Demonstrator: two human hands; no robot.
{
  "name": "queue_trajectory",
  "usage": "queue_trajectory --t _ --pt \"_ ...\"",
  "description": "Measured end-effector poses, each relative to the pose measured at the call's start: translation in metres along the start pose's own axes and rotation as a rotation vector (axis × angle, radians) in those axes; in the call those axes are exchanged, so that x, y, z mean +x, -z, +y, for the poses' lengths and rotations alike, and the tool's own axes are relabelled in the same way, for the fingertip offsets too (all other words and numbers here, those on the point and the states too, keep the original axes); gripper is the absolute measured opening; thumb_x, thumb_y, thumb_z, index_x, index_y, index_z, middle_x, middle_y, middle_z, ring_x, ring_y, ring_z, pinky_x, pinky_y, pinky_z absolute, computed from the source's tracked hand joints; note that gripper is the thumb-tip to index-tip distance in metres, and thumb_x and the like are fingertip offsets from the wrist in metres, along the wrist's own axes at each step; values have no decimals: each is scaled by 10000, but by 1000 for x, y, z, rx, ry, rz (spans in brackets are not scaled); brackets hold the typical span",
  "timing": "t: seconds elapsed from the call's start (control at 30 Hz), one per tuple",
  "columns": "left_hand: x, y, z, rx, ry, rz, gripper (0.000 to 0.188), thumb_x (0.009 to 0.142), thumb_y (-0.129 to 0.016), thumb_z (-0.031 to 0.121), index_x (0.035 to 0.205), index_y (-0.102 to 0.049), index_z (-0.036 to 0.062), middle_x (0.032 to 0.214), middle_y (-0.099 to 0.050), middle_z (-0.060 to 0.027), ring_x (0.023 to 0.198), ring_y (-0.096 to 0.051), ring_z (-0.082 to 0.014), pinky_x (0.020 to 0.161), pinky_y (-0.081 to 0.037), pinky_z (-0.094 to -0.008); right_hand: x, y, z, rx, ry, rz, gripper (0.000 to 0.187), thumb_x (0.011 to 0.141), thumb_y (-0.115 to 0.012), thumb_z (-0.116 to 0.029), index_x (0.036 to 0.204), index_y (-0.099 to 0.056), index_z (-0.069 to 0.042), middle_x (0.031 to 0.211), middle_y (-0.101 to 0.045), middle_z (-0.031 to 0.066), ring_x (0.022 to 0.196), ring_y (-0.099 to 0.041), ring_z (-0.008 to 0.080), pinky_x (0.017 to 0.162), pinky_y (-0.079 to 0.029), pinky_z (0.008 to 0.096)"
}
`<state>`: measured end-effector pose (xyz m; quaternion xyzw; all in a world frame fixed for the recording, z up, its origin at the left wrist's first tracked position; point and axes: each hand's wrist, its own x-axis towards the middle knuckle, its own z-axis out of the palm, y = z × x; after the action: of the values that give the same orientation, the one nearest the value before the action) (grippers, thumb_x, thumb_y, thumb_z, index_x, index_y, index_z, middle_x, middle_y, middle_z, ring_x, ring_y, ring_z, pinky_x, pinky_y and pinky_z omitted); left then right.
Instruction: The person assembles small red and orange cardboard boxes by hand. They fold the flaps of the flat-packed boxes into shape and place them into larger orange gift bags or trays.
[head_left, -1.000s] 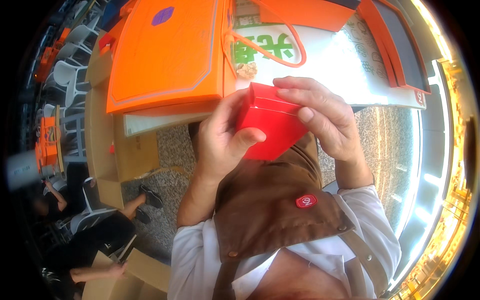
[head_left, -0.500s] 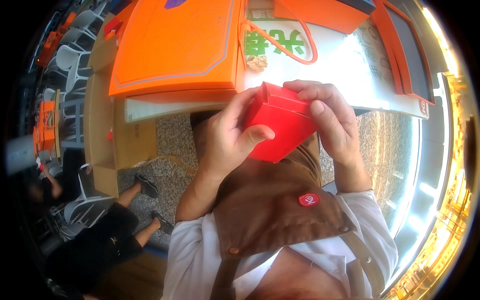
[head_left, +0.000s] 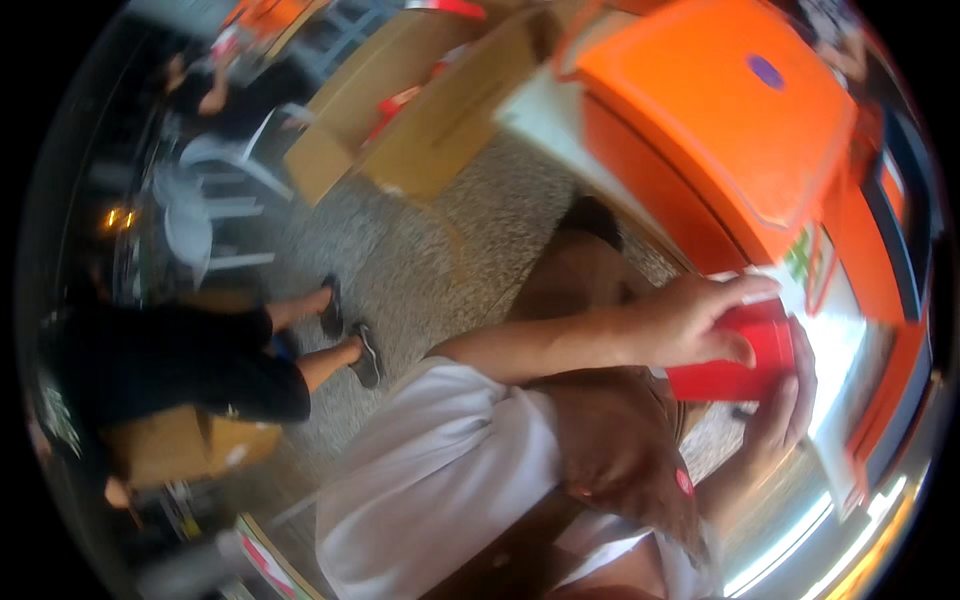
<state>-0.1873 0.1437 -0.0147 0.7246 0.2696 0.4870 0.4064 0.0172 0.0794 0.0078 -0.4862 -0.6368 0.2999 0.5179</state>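
Between my two hands is a small red box (head_left: 735, 370), held above my lap in front of a brown apron (head_left: 625, 445). Its top is partly covered by my fingers. My left hand (head_left: 690, 322) grips it from the left, thumb lying across its face and fingers along the upper edge. My right hand (head_left: 785, 410) wraps the right side, somewhat smeared by motion. Just beyond the hands stands a big orange gift box (head_left: 715, 110) on the table, with a purple oval mark on its lid.
An open cardboard carton (head_left: 440, 140) with red items stands left of the table. Farther left, a person in black (head_left: 180, 365) sits beside another carton (head_left: 195, 445). White chairs (head_left: 190, 215) stand behind. Orange trays with dark lining (head_left: 900, 215) lie at the far right.
My view has swung to the left, so the table, orange box and my hands now appear farther right. Both hands still hold the red box.
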Motion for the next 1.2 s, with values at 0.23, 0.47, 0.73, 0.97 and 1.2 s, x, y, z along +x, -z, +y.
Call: queue_trajectory --t 0.23,0.47,0.73,0.97,1.2 --pt "-26 12 5 -74 39 -38 557 916 -684 100 1419 -451 47 1233 -636 -172 1129 -641 -315 944 -518 -392 3 -11 6 -152 19 -280 477 1042 -498 -311 1342 -562 54 1380 -537 270 1267 -534 386 1052 -436 477" --pt "-52 21 -1 -116 96 35 377 943 -626 59 1301 -509 30 1200 -621 -160 1135 -616 -308 944 -500 -387 13 -33 10 -99 80 -430 402 1040 -511 -216 1316 -573 70 1336 -569 248 1248 -548 359 1062 -419 459" --pt "-59 42 1 -45 127 230 318 971 -605 88 1272 -522 28 1166 -628 -148 1095 -627 -278 926 -502 -373 18 -71 13 10 60 -209 452 1046 -506 -313 1316 -527 49 1346 -554 238 1269 -515 343 1074 -405 465" --pt "-64 77 0 -26 185 412 312 997 -592 144 1275 -528 17 1198 -636 -150 1123 -635 -245 939 -505 -343 33 -114 11 4 137 -176 393 1041 -507 -280 1270 -541 37 1345 -550 245 1270 -516 348 1083 -398 469" --pt "-81 114 -5 -307 265 495 344 1022 -572 199 1308 -501 22 1210 -596 -104 1089 -564 -156 958 -460 -301 71 -156 -8 49 100 -289 196 954 -623 -82 1120 -645 19 1247 -609 224 1178 -584 325 1013 -446 404"
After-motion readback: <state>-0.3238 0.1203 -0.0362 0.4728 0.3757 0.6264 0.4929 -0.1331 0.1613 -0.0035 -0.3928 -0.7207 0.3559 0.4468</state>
